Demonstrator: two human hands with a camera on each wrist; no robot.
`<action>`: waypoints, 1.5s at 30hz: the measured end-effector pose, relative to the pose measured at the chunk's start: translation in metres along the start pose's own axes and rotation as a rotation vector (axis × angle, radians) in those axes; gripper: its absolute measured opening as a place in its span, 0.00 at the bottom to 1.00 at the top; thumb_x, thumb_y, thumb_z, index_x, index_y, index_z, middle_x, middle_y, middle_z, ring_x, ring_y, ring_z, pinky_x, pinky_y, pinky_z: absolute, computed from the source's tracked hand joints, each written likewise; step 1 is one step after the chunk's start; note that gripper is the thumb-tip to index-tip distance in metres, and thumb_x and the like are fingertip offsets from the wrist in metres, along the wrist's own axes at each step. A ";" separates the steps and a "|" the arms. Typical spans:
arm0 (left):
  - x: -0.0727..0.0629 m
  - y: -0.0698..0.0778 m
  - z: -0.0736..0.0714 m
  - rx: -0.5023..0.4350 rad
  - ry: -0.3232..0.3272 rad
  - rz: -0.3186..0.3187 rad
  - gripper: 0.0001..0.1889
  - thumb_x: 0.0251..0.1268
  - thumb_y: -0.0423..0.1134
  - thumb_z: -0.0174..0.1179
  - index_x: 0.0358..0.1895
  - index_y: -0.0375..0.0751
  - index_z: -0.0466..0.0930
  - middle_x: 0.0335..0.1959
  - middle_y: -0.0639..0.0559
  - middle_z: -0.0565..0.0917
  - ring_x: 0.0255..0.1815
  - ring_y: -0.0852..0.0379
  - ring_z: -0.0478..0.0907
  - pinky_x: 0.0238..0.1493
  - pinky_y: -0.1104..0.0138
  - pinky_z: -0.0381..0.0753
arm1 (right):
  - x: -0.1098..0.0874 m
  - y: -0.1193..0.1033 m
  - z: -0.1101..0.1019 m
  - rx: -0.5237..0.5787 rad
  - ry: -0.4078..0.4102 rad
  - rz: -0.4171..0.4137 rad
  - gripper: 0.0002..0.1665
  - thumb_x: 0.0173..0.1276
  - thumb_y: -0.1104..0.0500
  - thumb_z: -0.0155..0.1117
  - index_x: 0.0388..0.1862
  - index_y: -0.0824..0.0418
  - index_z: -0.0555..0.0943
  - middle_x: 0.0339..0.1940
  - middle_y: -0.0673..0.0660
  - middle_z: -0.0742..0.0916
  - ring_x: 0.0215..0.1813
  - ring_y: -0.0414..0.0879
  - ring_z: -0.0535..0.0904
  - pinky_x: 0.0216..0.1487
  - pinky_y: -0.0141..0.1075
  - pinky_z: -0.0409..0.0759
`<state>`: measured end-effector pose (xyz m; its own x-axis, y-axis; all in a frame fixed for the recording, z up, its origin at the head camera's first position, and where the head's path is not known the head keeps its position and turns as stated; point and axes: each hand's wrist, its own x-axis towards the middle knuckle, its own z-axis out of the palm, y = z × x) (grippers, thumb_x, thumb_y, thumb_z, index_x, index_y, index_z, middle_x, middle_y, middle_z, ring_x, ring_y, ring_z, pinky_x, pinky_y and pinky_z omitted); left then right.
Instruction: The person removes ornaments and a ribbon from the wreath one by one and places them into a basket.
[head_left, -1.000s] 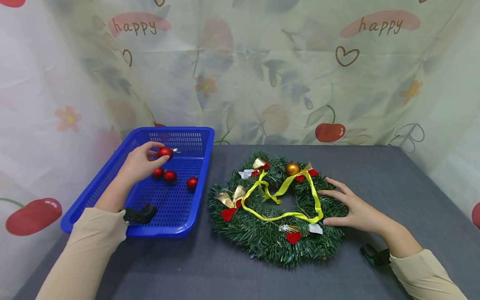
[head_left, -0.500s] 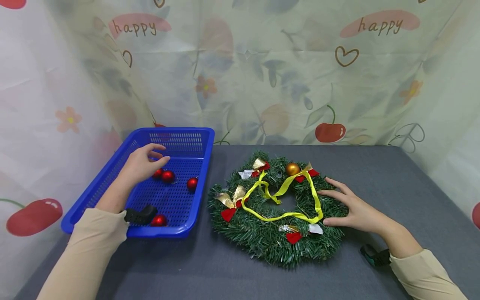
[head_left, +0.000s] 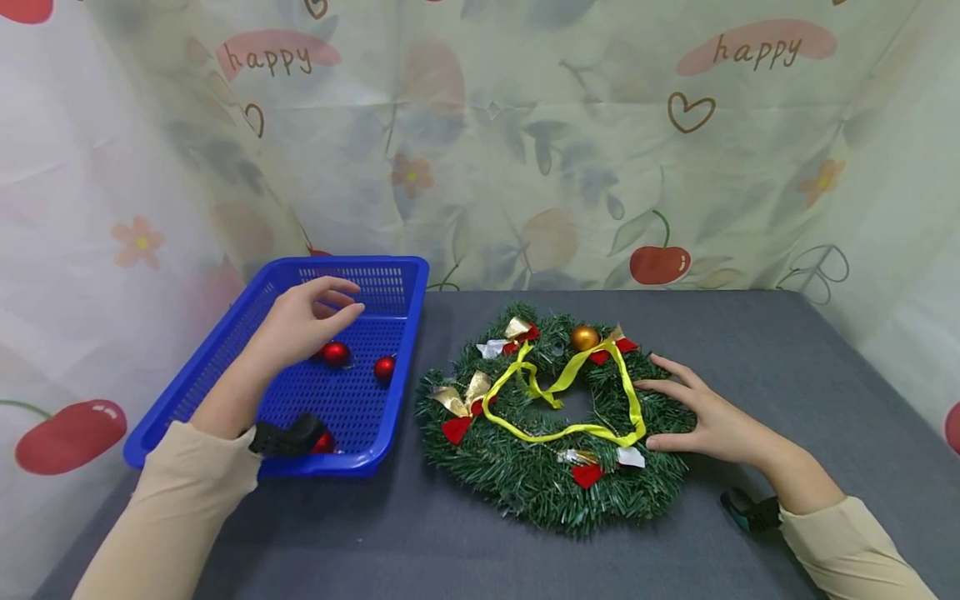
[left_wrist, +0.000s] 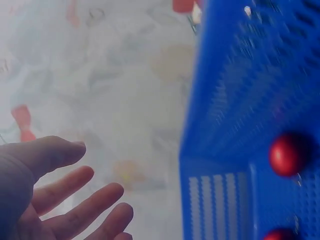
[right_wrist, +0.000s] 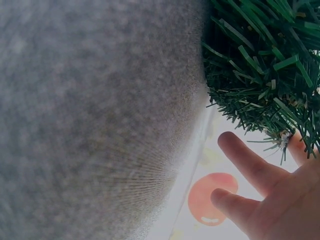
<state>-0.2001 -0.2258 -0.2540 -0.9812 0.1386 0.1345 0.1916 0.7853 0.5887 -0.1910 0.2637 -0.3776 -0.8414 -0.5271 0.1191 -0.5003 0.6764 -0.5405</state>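
Over the blue basket (head_left: 405, 375) on the left, my left hand (head_left: 303, 325) hovers with bent fingers, holding nothing. Several shiny red baubles lie in the basket; one bauble (head_left: 337, 354) sits just below the hand, another bauble (head_left: 384, 367) near the right wall. A third bauble (head_left: 324, 443) is partly hidden behind the black wrist device. My right hand (head_left: 705, 421) touches the right edge of a green wreath (head_left: 570, 500), fingers spread. On the wreath are a yellow ribbon (head_left: 585, 431), a gold bauble (head_left: 585, 337) and red, gold and silver bows.
Dark grey cloth (head_left: 787, 358) covers the table. A printed curtain (head_left: 495, 167) hangs behind and at both sides. Black devices sit on both wrists, the left wrist device (head_left: 288, 436) low over the basket's near end.
The left hand has let go of a red bauble, which dropped to the near end of the basket. It has then lifted slightly and moved right. The right hand stays put.
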 end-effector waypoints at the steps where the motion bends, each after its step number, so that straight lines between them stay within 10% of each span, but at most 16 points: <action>1: -0.001 0.005 0.001 -0.006 -0.006 0.008 0.21 0.68 0.48 0.53 0.59 0.42 0.71 0.55 0.37 0.78 0.53 0.39 0.77 0.51 0.49 0.77 | 0.000 0.000 0.000 0.000 -0.001 0.001 0.40 0.55 0.48 0.70 0.65 0.56 0.68 0.74 0.65 0.54 0.69 0.71 0.54 0.53 0.68 0.65; 23: -0.007 0.095 0.050 -0.029 -0.170 0.278 0.16 0.65 0.45 0.57 0.55 0.51 0.76 0.51 0.51 0.82 0.50 0.53 0.80 0.50 0.58 0.79 | 0.000 0.000 -0.001 -0.008 0.002 -0.010 0.40 0.55 0.49 0.71 0.65 0.56 0.68 0.74 0.66 0.54 0.69 0.71 0.54 0.53 0.68 0.65; 45: 0.037 0.128 0.133 -0.039 -0.315 0.337 0.16 0.68 0.46 0.54 0.56 0.49 0.74 0.50 0.49 0.81 0.46 0.53 0.77 0.46 0.64 0.76 | 0.000 0.000 0.000 -0.004 -0.001 -0.003 0.40 0.55 0.48 0.71 0.65 0.57 0.68 0.74 0.66 0.53 0.70 0.71 0.53 0.53 0.68 0.65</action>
<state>-0.2151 -0.0401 -0.2793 -0.8223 0.5636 0.0780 0.4958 0.6424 0.5844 -0.1912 0.2634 -0.3773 -0.8397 -0.5296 0.1197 -0.5034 0.6767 -0.5373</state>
